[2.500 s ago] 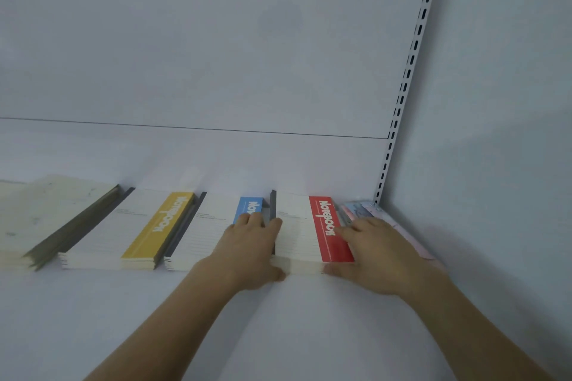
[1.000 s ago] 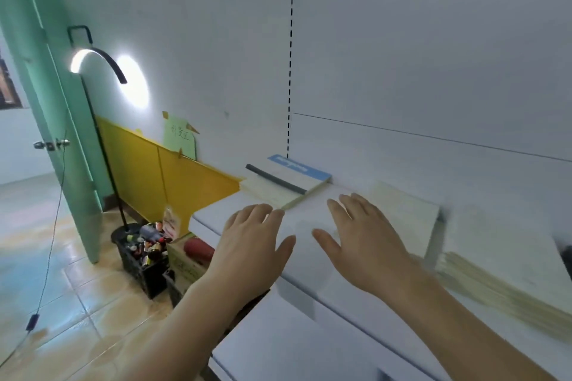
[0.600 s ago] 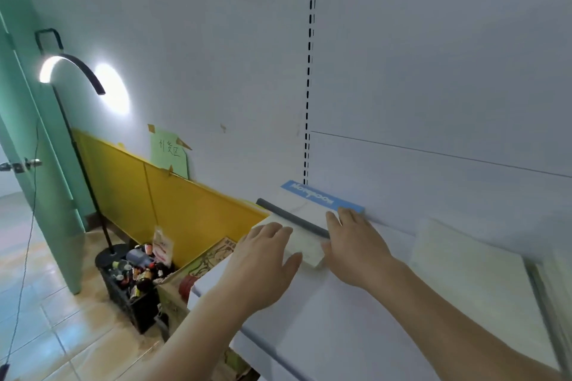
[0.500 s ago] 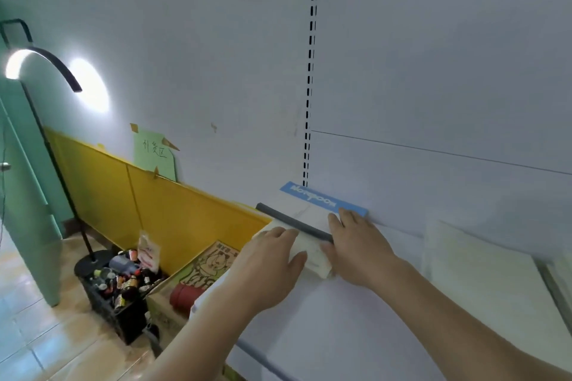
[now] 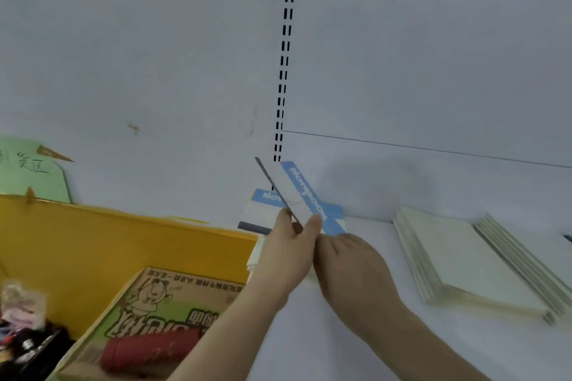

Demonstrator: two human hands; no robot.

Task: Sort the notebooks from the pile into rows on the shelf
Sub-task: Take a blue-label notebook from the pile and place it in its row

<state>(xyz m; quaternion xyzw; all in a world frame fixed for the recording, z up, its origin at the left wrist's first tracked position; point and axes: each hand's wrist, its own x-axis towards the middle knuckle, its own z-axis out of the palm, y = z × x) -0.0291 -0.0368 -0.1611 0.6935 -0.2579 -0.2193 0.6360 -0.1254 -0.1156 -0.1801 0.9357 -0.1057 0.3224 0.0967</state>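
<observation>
1. Left hand (image 5: 292,244) pinches blue-banded notebook (image 5: 294,192), raised and tilted above the pile (image 5: 263,213) at the shelf's (image 5: 371,318) left end.
2. Right hand (image 5: 349,266) just beside it; grip unclear.

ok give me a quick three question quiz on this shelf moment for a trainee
1. True or false: the left hand holds the lifted blue notebook.
2. Which lies right of the pile? A) red bottle B) cream stacks C) green sign
3. Fill in: the right hand is on the ____ of the left hand.

Key
1. True: the notebook is tilted up off the pile, pinched at its lower end.
2. B: the cream stacks lie on the shelf; the bottle and sign are to the left.
3. Right, close beside it; whether it grips anything cannot be told.
</observation>
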